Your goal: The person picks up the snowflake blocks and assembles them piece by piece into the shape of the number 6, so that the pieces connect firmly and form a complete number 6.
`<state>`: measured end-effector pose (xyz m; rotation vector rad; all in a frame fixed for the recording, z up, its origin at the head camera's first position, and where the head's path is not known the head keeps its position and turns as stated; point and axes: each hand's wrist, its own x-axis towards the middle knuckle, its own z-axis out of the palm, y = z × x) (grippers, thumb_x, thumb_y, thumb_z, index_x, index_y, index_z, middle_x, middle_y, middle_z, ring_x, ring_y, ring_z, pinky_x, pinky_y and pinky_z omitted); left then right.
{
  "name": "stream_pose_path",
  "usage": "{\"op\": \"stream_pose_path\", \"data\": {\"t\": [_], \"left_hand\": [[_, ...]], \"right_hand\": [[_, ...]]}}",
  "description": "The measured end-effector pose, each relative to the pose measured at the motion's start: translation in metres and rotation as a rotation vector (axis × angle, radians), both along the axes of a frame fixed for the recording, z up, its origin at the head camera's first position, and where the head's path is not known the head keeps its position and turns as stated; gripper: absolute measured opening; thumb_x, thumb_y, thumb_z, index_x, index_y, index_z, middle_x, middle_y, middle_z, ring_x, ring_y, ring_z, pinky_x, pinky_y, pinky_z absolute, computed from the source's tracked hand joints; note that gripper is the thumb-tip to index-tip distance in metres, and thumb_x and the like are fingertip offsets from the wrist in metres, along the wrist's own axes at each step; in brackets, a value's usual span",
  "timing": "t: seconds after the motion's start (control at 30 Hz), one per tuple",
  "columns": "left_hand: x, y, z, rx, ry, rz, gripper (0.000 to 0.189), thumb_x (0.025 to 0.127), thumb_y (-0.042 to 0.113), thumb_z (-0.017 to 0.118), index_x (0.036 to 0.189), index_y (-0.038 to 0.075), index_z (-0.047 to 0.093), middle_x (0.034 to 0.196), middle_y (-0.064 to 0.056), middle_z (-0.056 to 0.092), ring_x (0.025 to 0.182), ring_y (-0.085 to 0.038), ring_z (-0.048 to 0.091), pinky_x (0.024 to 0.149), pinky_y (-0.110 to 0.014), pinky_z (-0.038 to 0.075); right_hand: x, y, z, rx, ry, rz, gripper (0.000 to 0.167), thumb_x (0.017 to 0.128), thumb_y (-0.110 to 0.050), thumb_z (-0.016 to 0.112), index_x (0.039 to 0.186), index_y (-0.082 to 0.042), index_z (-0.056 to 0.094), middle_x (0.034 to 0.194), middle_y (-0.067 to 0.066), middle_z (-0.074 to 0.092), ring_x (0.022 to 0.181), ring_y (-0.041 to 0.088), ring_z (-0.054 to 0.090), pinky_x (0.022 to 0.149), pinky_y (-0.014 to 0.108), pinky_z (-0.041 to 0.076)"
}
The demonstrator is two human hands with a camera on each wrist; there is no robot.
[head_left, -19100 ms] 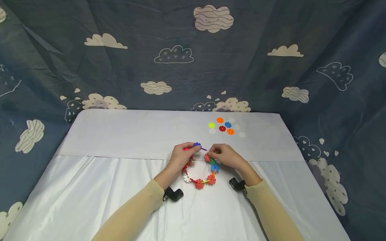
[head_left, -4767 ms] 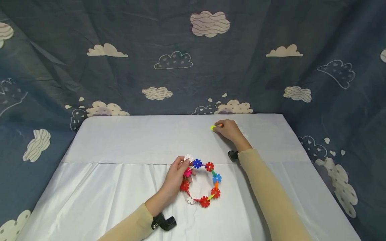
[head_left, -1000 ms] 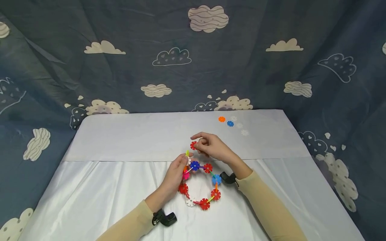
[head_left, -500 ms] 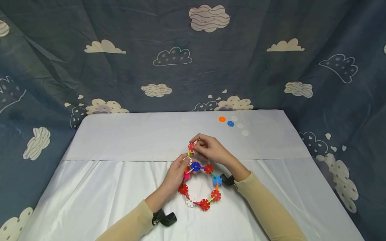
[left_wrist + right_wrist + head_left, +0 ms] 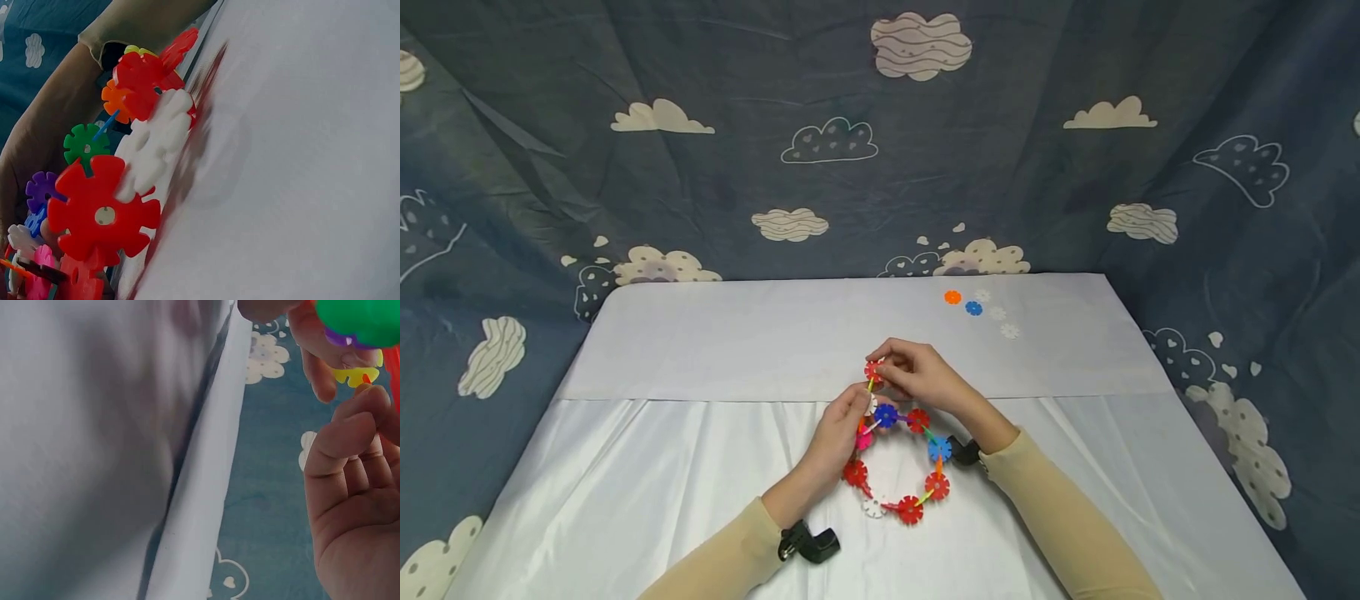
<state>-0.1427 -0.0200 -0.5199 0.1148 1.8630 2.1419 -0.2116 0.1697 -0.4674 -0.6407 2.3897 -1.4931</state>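
Observation:
Notched plastic snowflake discs, slotted edge to edge, make a multicoloured ring (image 5: 886, 416) above the white cloth. My left hand (image 5: 831, 433) grips its upper left, where a white disc (image 5: 872, 406) shows beside the thumb. From there a yellow disc (image 5: 871, 385) sticks up, seen nearly edge-on. My right hand (image 5: 925, 377) pinches a red disc (image 5: 873, 370) right at the yellow one's top edge. In the right wrist view the yellow disc (image 5: 351, 375) shows above the right fingertips, with only a sliver of the red disc visible. Large red discs (image 5: 105, 215) fill the left wrist view.
Loose discs lie at the back right of the table: an orange one (image 5: 952, 297), a blue one (image 5: 973, 308) and white ones (image 5: 997, 313). A dark cloud-patterned curtain (image 5: 730, 167) hangs behind the table (image 5: 737, 333).
The ring's gap at the top has closed since the oldest frame. Loose orange, yellow and red discs have left the pile. Over the last second, the right hand lowers the red disc onto the yellow one.

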Motion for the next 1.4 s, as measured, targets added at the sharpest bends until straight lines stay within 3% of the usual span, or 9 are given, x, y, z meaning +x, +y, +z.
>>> {"op": "stream_pose_path", "data": {"t": [0.13,0.3,0.43,0.73,0.87,1.03,1.17,1.27,1.4], "left_hand": [[0.0001,-0.0007,-0.0017,0.002,0.000,-0.012,0.049,0.114,0.043,0.045,0.135,0.003,0.063,0.110,-0.003,0.078,0.089,-0.011,0.069,0.081,-0.020,0.054],[-0.0004,-0.0014,-0.0008,-0.029,-0.009,-0.009,0.051,0.115,0.043,0.041,0.144,0.007,0.061,0.131,-0.012,0.074,0.118,-0.013,0.067,0.106,-0.024,0.051],[0.0001,-0.0016,0.0000,0.004,-0.040,0.002,0.052,0.116,0.041,0.037,0.149,0.006,0.059,0.138,-0.013,0.072,0.132,-0.015,0.062,0.114,-0.026,0.047],[0.0002,-0.0018,0.0017,0.123,-0.092,-0.034,0.049,0.117,0.031,0.037,0.152,0.003,0.053,0.103,0.003,0.080,0.075,-0.009,0.071,0.073,-0.024,0.060],[0.0004,-0.0021,0.0028,0.097,-0.094,-0.045,0.045,0.116,0.028,0.039,0.152,0.006,0.054,0.114,0.000,0.077,0.085,-0.008,0.072,0.081,-0.024,0.060],[0.0002,-0.0015,0.0027,0.091,-0.102,-0.053,0.047,0.116,0.028,0.038,0.155,0.007,0.052,0.141,-0.021,0.066,0.095,-0.007,0.071,0.090,-0.022,0.058],[0.0001,-0.0012,0.0031,0.112,-0.096,-0.053,0.050,0.114,0.023,0.036,0.157,0.001,0.047,0.156,-0.024,0.054,0.103,0.000,0.067,0.095,-0.016,0.055],[-0.0003,-0.0014,0.0032,0.111,-0.080,-0.056,0.049,0.113,0.020,0.036,0.156,0.000,0.048,0.151,-0.021,0.060,0.100,-0.001,0.068,0.093,-0.017,0.056],[-0.0007,-0.0015,0.0032,0.052,-0.081,-0.049,0.045,0.115,0.022,0.038,0.155,0.005,0.051,0.123,-0.013,0.076,0.078,-0.009,0.070,0.076,-0.022,0.059]], "right_hand": [[0.0006,-0.0004,-0.0005,0.024,0.008,0.002,0.017,0.108,-0.011,0.062,0.122,-0.008,0.070,0.096,0.011,0.078,0.069,0.015,0.061,0.061,0.024,0.052],[-0.0014,0.0014,0.0008,0.072,0.062,-0.003,0.018,0.107,-0.014,0.064,0.123,-0.010,0.072,0.101,0.009,0.079,0.076,0.015,0.067,0.066,0.025,0.056],[-0.0034,0.0044,0.0005,0.095,0.076,-0.005,0.019,0.107,-0.016,0.064,0.124,-0.011,0.073,0.104,0.008,0.080,0.080,0.013,0.069,0.069,0.026,0.056],[-0.0063,0.0078,-0.0016,0.080,0.067,0.000,0.021,0.107,-0.018,0.064,0.125,-0.012,0.074,0.099,0.007,0.078,0.077,0.023,0.066,0.062,0.025,0.052],[-0.0058,0.0074,-0.0022,0.063,0.052,0.013,0.022,0.108,-0.018,0.064,0.126,-0.011,0.073,0.102,0.008,0.079,0.080,0.029,0.070,0.061,0.025,0.052],[-0.0052,0.0083,-0.0008,0.081,0.065,0.011,0.023,0.108,-0.018,0.064,0.127,-0.009,0.073,0.106,0.008,0.079,0.078,0.020,0.065,0.064,0.025,0.052],[-0.0055,0.0092,-0.0005,0.088,0.063,0.007,0.023,0.108,-0.017,0.063,0.127,-0.009,0.073,0.107,0.008,0.078,0.076,0.016,0.061,0.065,0.025,0.051],[-0.0061,0.0090,-0.0008,0.089,0.052,0.009,0.023,0.108,-0.016,0.063,0.127,-0.009,0.073,0.104,0.008,0.077,0.076,0.016,0.060,0.065,0.025,0.051],[-0.0058,0.0080,-0.0004,0.092,0.046,0.003,0.021,0.107,-0.014,0.063,0.125,-0.010,0.074,0.099,0.007,0.076,0.075,0.017,0.059,0.063,0.025,0.050]]}}
